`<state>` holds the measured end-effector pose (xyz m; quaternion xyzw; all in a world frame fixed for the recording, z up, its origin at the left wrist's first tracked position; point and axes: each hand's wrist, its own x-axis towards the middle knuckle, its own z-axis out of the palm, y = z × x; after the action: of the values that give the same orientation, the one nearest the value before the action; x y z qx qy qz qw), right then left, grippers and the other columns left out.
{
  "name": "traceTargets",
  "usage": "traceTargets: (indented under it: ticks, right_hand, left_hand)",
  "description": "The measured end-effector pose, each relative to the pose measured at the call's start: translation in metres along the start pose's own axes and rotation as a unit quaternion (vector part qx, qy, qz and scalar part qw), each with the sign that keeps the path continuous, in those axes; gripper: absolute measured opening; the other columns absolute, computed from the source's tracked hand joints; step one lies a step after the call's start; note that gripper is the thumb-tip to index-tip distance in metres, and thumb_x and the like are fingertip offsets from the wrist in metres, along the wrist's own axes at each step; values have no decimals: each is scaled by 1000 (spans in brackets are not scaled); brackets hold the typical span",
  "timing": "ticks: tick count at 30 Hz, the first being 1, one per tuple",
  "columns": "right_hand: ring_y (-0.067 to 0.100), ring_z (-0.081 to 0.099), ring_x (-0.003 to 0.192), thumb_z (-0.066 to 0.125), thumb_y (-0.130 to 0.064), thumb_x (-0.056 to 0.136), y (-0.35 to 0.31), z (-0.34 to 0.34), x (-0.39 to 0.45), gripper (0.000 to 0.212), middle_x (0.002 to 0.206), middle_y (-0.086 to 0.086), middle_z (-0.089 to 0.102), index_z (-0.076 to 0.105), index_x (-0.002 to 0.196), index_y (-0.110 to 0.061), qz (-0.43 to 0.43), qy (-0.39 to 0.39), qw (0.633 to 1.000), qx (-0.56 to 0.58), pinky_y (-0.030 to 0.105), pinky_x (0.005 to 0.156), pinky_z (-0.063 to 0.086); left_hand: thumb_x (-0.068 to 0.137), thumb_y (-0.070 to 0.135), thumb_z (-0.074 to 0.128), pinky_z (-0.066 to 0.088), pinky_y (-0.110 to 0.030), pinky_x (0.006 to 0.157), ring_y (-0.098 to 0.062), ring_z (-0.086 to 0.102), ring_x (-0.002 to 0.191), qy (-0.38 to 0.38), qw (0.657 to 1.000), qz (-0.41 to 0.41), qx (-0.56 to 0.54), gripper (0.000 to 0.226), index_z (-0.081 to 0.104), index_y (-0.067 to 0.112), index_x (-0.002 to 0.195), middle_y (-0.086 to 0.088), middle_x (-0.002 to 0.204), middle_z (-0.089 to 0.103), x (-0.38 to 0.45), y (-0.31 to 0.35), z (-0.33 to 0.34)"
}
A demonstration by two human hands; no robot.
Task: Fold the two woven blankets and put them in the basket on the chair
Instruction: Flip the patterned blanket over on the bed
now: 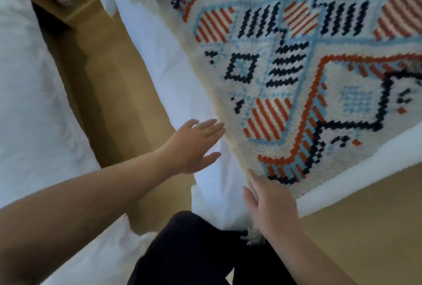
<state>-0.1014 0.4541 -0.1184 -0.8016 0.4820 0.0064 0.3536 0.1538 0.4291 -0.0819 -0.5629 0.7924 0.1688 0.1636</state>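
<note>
One patterned blanket (285, 74) flat; two hands, left hand (194, 145), right hand (269, 204), fingers straight.

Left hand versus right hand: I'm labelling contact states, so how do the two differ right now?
The left hand reaches in from the left with fingers spread, over the white sheet beside the patterned blanket. The right hand comes from below, fingers together, their tips at the blanket's near corner. Whether either touches is unclear. Both are open, gripping nothing.

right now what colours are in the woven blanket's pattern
Cream blanket with orange, light blue and navy geometric shapes; head view.
</note>
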Motion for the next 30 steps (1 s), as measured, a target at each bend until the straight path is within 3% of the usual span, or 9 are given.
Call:
traceTargets:
  ticks: [3,7,13,19,23,25,27,30]
  right_hand:
    - [27,66,89,52,-39,91,-18,-8,28,46,105,1,73,66,125,-11,6,58,998,-29,40,70,57]
    - [31,63,110,40,-45,95,-44,-7,79,55,127,7,66,59,134,-10,41,67,997,-22,46,82,56]
    - [33,53,119,37,-47,95,-113,16,175,58,139,3,57,48,142,-14,163,78,983,-26,48,93,49]
    - [24,33,142,38,-45,102,-173,2,215,61,157,-5,35,21,157,-27,264,39,964,22,46,110,38]
    - [22,27,145,47,-40,101,-181,-9,239,65,161,-7,26,18,157,-28,286,50,957,21,45,113,34]
    - [23,27,144,53,-37,99,-179,-7,257,66,161,-7,27,21,156,-27,283,62,957,21,45,115,30]
    - [27,33,140,59,-35,96,-179,0,278,65,157,-5,36,30,154,-26,278,89,956,3,47,114,30]
    - [34,52,127,73,-35,85,-190,13,309,63,141,2,57,52,142,-19,289,151,944,-43,52,101,43]
  left_hand:
    - [95,64,18,21,-40,120,-18,23,152,34,999,-1,-3,79,22,16,159,1,164,23,34,-50,-27]
    - [95,68,23,5,-34,124,-14,7,154,18,999,48,9,82,10,20,160,4,167,9,67,-109,-26]
    - [96,65,21,9,-38,125,-9,1,152,31,991,126,36,79,10,20,160,6,164,4,101,-225,5]
    - [103,50,27,-1,-36,124,-7,-14,150,-7,990,89,105,71,-17,23,150,8,159,-19,107,-321,-36]
    - [103,52,30,15,-40,119,-14,4,154,20,986,60,154,73,-4,19,159,5,160,-15,136,-356,-62]
    - [100,49,45,27,-44,112,-21,25,151,47,976,81,195,74,17,15,159,-1,165,9,151,-367,-72]
    - [91,34,67,40,-47,102,-30,47,139,61,970,117,205,68,43,9,150,-11,156,40,165,-381,-73]
    - [83,9,74,47,-48,96,-37,55,130,70,964,184,181,60,55,4,140,-18,145,54,184,-406,-64]
